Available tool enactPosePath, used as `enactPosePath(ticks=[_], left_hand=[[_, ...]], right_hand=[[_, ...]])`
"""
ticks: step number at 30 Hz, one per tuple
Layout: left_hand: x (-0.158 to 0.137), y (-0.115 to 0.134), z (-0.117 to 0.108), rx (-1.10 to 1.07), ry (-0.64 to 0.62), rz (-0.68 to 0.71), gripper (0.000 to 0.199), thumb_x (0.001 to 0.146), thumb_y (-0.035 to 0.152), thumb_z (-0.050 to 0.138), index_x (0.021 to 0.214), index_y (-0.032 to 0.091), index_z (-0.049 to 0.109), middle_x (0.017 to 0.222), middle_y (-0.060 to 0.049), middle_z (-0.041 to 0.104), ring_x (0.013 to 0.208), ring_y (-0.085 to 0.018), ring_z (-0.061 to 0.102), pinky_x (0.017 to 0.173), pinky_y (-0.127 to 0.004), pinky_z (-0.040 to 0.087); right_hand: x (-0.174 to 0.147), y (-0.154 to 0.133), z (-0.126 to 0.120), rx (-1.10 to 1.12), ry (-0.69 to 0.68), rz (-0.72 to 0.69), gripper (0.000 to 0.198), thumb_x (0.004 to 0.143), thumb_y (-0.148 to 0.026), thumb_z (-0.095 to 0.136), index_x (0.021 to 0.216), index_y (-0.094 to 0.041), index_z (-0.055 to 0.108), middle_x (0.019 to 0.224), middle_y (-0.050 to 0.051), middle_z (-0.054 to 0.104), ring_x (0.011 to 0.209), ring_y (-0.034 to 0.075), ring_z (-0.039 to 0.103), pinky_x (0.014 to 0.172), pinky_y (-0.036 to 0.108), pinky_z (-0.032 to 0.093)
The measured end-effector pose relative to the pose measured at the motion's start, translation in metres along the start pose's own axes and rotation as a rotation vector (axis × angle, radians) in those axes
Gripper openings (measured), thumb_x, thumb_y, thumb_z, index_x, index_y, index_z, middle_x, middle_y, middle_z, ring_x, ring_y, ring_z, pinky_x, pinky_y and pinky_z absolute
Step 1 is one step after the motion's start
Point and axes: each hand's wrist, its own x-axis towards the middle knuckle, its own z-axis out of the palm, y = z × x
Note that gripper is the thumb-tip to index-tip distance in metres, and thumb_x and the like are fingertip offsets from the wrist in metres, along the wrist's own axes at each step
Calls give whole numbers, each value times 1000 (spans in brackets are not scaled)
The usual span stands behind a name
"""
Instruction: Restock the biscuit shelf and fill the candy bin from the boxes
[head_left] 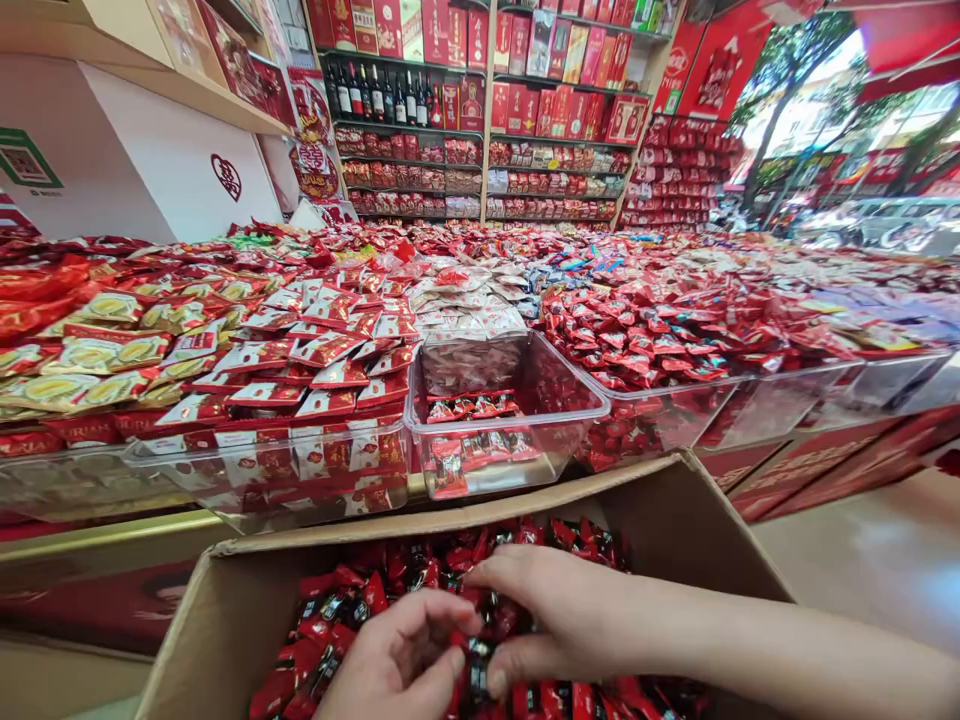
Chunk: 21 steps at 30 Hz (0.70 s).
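Note:
A brown cardboard box (720,540) stands in front of me, filled with red and black wrapped candies (315,640). Both my hands are down inside it. My left hand (401,655) has its fingers curled, and a red wrapped candy (457,642) shows between thumb and forefinger. My right hand (551,610) reaches in from the right, thumb and fingers apart and curved over the candies. Some of its fingertips are hidden. Just beyond the box sits a clear plastic bin (581,400) with a few rows of similar red and black candies at its bottom.
Red and white packets (330,350) heap up left of the bin, with yellow-green packets (105,350) farther left. White packets (469,310) lie behind it. Red candies (622,340) pile up on the right. Shelves (487,110) with bottles and red boxes stand behind.

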Motion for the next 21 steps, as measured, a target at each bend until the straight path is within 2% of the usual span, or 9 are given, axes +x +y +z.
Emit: enactPosePath(ticks=[2,4,6,8,12,15,18,21], left_hand=[[1,0,5,-153,175,30,16,66,19,65,81,19,63,80,-1,68,78,-14,62,72,-21,48],[1,-2,7,-208,265,32,26,65,22,68,89,19,60,82,-1,67,80,-13,61,73,-19,47],[3,-4,7,-227,260,-7,39,68,32,68,103,21,56,89,-1,66,83,-13,60,74,-20,47],[4,-5,7,-209,204,-65,46,66,42,67,106,21,56,90,-1,67,83,-13,60,75,-21,47],[4,-6,11,-164,154,-129,31,66,45,66,84,19,68,66,2,65,65,-12,58,54,-17,41],[4,-6,13,-153,178,-125,28,73,46,59,81,21,70,64,4,64,55,-10,56,45,-18,36],[3,-5,11,-106,208,-79,23,67,43,66,78,24,72,63,4,65,61,-12,57,54,-17,41],[-1,-1,9,-55,183,-28,22,61,41,71,74,24,74,65,3,68,68,-15,59,63,-18,45]], right_hand=[[3,22,21,255,-20,116,31,69,-43,65,85,-16,62,67,1,59,59,12,52,52,22,40],[8,35,31,481,29,196,28,73,-43,60,76,-15,59,58,-2,54,50,9,48,47,20,37],[12,41,32,604,105,214,32,70,-45,62,72,-14,57,55,-3,52,47,8,47,45,20,36],[12,43,32,684,153,210,37,67,-49,64,71,-14,55,53,-4,52,46,8,48,44,20,36],[10,42,36,811,157,228,44,59,-53,68,71,-13,54,51,-4,53,44,8,49,45,22,39],[9,41,41,887,178,245,45,58,-53,69,73,-13,53,53,-4,53,44,9,50,46,23,41],[6,39,44,882,145,250,41,62,-47,69,79,-13,53,59,-3,54,50,8,50,49,23,42],[2,31,40,736,94,187,31,66,-33,69,85,-13,56,66,-3,55,59,7,49,56,21,42]])
